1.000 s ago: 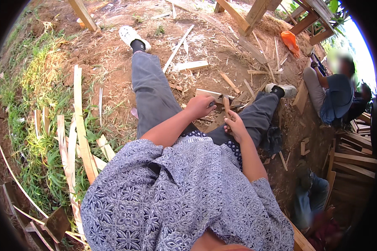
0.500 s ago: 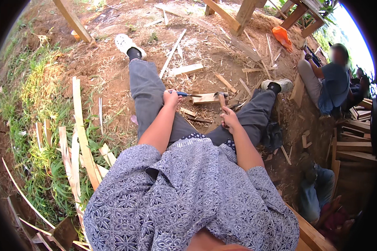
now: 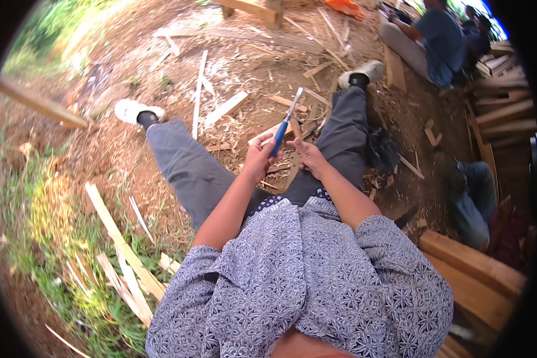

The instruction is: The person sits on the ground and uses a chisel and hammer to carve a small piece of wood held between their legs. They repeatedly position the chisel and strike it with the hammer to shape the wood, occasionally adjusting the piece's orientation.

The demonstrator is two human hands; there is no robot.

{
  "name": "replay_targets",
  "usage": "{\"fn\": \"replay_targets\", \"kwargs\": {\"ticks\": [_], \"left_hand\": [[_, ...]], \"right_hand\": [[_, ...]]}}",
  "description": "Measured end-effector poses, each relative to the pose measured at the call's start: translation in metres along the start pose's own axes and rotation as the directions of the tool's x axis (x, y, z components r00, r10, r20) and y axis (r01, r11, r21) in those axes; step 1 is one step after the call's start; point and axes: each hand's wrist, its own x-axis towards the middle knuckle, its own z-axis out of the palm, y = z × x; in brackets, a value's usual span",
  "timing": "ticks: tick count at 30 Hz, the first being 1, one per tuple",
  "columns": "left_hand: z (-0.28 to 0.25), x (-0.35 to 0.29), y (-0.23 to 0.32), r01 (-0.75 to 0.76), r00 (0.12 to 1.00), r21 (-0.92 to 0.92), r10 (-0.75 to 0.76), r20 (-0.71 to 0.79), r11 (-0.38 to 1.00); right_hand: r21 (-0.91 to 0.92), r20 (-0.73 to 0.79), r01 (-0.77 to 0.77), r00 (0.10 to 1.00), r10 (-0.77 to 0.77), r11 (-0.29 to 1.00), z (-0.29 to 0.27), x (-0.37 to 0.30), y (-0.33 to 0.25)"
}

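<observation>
My left hand [image 3: 261,157] is closed around the blue handle of a chisel [image 3: 280,136]. Its metal blade points up and away to the right. Close beside it, my right hand [image 3: 309,156] has its fingers curled at the lower end of a wooden hammer handle [image 3: 296,127]; the hammer's head cannot be made out. A short pale wood block [image 3: 269,132] lies on the ground just beyond my hands, partly hidden by the left hand and the chisel. Both hands are between my spread legs.
Wood strips [image 3: 227,108] and shavings litter the dirt ahead. Long pale slats [image 3: 122,234] lie on grass at left. A dark plastic bag [image 3: 382,149] rests by my right leg. A person in a blue shirt [image 3: 440,42] sits at far right, near stacked timber [image 3: 507,116]. Thick beams [image 3: 471,262] are at lower right.
The view has shifted. My left hand has turned the chisel from pointing right over the block to pointing upward. My right hand and the hammer have come close to the left hand.
</observation>
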Motion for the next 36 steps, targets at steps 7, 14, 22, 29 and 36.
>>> {"fn": "replay_targets", "kwargs": {"ticks": [7,14,22,29,36], "left_hand": [[-0.026,0.024,-0.046,-0.181,0.915,0.604,-0.092,0.392,0.776],[-0.131,0.088,0.063,-0.058,0.982,0.981,0.189,0.022,0.185],[-0.266,0.119,0.12,0.573,0.817,0.809,0.175,-0.55,-0.133],[-0.239,0.123,0.085,0.658,0.741,0.73,0.335,-0.582,-0.188],[-0.211,0.141,0.095,0.277,0.772,0.569,0.173,-0.612,0.774]], "right_hand": [[-0.213,-0.067,0.048,0.996,-0.064,0.976,0.005,0.018,0.013],[-0.349,-0.111,-0.053,0.994,0.014,0.936,0.012,0.017,0.002],[-0.067,-0.017,-0.145,0.989,0.145,0.987,0.014,0.032,-0.004],[-0.113,0.043,-0.212,0.975,0.218,0.971,0.006,0.044,0.0],[-0.075,0.066,-0.211,0.974,0.216,0.975,0.01,0.04,-0.005]]}}
